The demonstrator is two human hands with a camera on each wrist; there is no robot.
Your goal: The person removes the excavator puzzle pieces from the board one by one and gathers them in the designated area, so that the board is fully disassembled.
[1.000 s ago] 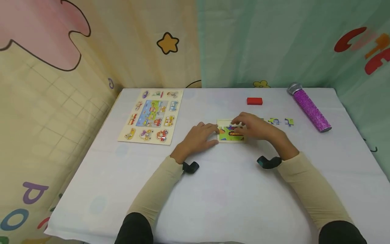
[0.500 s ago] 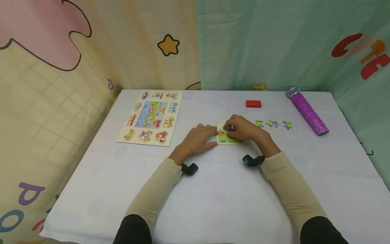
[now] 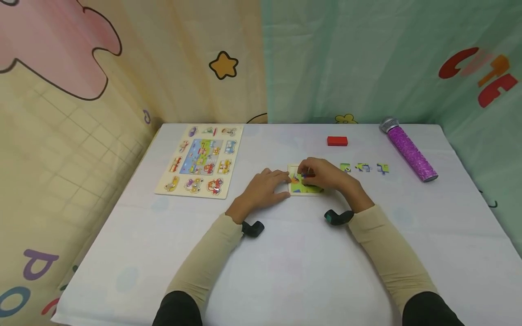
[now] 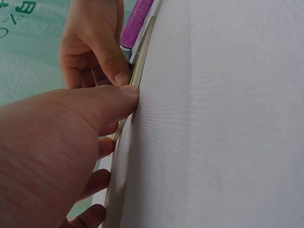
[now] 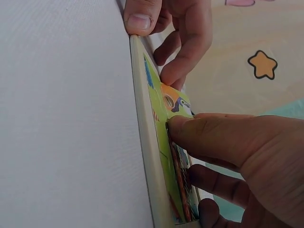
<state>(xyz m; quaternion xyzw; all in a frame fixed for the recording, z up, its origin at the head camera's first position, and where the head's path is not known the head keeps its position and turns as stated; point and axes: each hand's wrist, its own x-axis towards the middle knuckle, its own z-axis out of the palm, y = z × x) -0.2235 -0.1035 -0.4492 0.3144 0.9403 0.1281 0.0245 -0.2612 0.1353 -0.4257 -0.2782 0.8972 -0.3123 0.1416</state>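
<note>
A small framed jigsaw puzzle board (image 3: 306, 194) lies mid-table, with a green and orange picture in its pale frame. My left hand (image 3: 264, 189) holds the board's left end, thumb at the near corner and fingers against the side. Over the board's right part, my right hand (image 3: 324, 174) grips a puzzle piece (image 5: 179, 173) between thumb and fingers, low in the frame. Its brownish edge shows in the right wrist view; most of it is hidden by the fingers. Three loose puzzle pieces (image 3: 363, 167) lie in a row right of the board.
A larger wooden puzzle board (image 3: 191, 184) with vehicle and toy shapes lies at left. Behind the loose pieces sits a red block (image 3: 337, 141). A glittery purple microphone (image 3: 412, 153) lies at back right. Printed curtains (image 3: 346, 59) hang behind the white table.
My right hand has moved left over the small board and its fingers have closed nearer together, uncovering the leftmost loose piece. My left hand stays at the board's left end.
</note>
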